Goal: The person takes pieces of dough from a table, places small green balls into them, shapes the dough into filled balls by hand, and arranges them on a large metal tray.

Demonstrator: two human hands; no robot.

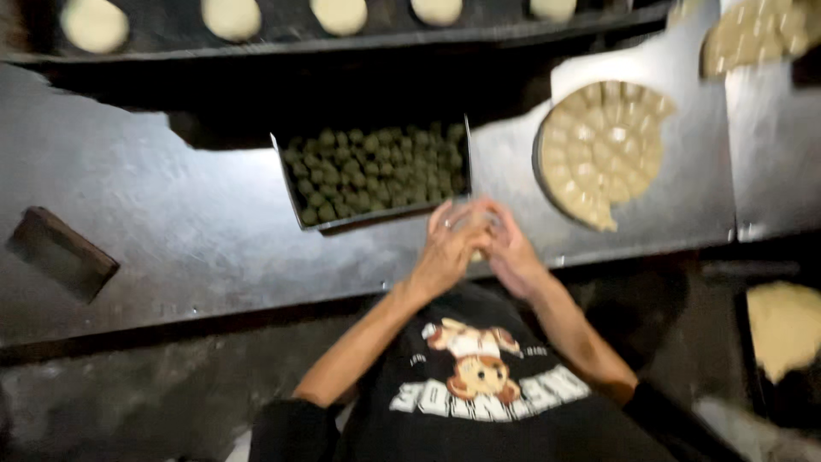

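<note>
My left hand and my right hand are pressed together over the front edge of a metal worktable. Between their fingers is a small pale piece of dough, mostly hidden and blurred. Just beyond the hands stands a rectangular metal tray filled with several dark green filling balls. To the right of the hands lies a round slab of pale dough, cut into several small portions, with a gap at its lower right.
A dark tray at the back carries a row of pale dough rounds. A second portioned dough round sits top right. A dark block lies at the left. A lump of dough rests at the right edge.
</note>
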